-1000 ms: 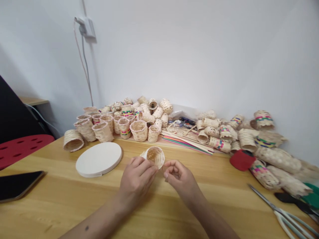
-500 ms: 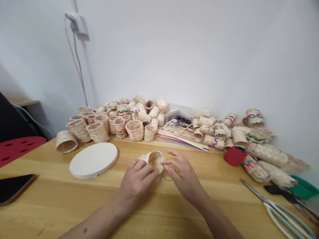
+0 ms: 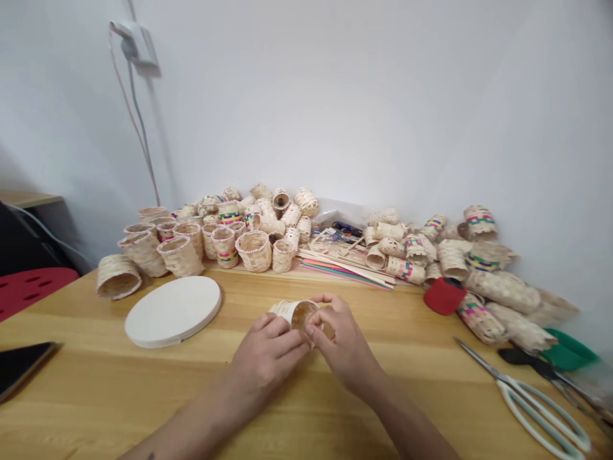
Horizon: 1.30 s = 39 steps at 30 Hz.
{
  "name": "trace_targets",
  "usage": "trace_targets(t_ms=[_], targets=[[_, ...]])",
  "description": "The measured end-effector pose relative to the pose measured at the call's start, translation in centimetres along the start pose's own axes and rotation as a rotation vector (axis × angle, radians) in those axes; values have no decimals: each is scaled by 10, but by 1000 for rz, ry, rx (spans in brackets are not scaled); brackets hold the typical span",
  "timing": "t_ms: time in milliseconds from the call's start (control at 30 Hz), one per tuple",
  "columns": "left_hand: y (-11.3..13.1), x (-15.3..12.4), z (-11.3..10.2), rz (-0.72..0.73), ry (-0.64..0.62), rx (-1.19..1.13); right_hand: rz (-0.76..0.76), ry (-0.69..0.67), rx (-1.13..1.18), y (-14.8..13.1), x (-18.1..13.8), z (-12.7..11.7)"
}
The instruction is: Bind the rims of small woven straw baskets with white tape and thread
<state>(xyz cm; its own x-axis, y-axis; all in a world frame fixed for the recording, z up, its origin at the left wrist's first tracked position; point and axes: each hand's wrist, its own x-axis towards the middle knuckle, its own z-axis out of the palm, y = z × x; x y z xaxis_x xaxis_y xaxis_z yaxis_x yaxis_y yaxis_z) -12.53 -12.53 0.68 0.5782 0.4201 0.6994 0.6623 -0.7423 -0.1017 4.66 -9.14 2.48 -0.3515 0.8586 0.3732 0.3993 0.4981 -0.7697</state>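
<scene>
A small woven bamboo basket (image 3: 290, 310) lies on its side on the wooden table, its round mouth tilted toward me. My left hand (image 3: 269, 351) is closed around its near side, fingers over the rim. At the right edge of the mouth is my right hand (image 3: 341, 342), thumb and forefinger pinched together by the rim. What that pinch holds, if anything, is too small or hidden to make out; the thin reddish thread seen earlier there is hard to see now.
Left of my hands lies a white roll of flat strip (image 3: 173, 311), with a phone (image 3: 26, 367) farther left. Many woven baskets (image 3: 253, 250) stand behind, beside coloured strips (image 3: 345, 273). Scissors (image 3: 522, 396) rest at the right, near a red pouch-like piece (image 3: 444, 296) and a green scoop-like piece (image 3: 572, 350).
My right hand's fingers, spread apart before, have closed into a pinch at the basket's rim and moved slightly inward. The view has shifted a little to the right.
</scene>
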Motion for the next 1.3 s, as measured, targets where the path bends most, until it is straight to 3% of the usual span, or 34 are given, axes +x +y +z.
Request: trace_targets(t_ms=[100, 167, 233, 300, 367, 567, 667, 767, 900, 967, 1167, 1233, 1300], targets=[[7, 1, -5, 64, -121, -116, 16, 227, 130, 2, 5, -10], [11, 3, -14, 29, -173, -256, 106, 292, 426, 1, 8, -19], [10, 7, -24, -85, -196, -422, 190, 237, 777, -3, 10, -25], [5, 10, -32, -196, -206, -591, 242, 100, 984, -9, 10, -29], [-1, 11, -36, -263, -214, -745, 272, 51, 977, -6, 11, -34], [-14, 9, -40, -309, -220, -965, 292, 566, 623, 57, 27, -86], [-16, 10, -41, -324, -205, -954, 297, 627, 539, 70, 29, -103], [-16, 11, -40, -323, -206, -935, 312, 452, 481, 49, 22, -87], [-16, 10, -36, -338, -209, -886, 282, -171, 320, 9, 10, -49], [-17, 9, -35, -334, -213, -871, 247, -345, 300, -1, 6, -39], [-18, 8, -34, -337, -198, -867, 183, -516, 231, -5, 2, -38], [-18, 8, -34, -338, -198, -869, 194, -500, 248, -4, 2, -36], [-18, 8, -34, -343, -199, -870, 190, -388, 222, -1, 5, -35]])
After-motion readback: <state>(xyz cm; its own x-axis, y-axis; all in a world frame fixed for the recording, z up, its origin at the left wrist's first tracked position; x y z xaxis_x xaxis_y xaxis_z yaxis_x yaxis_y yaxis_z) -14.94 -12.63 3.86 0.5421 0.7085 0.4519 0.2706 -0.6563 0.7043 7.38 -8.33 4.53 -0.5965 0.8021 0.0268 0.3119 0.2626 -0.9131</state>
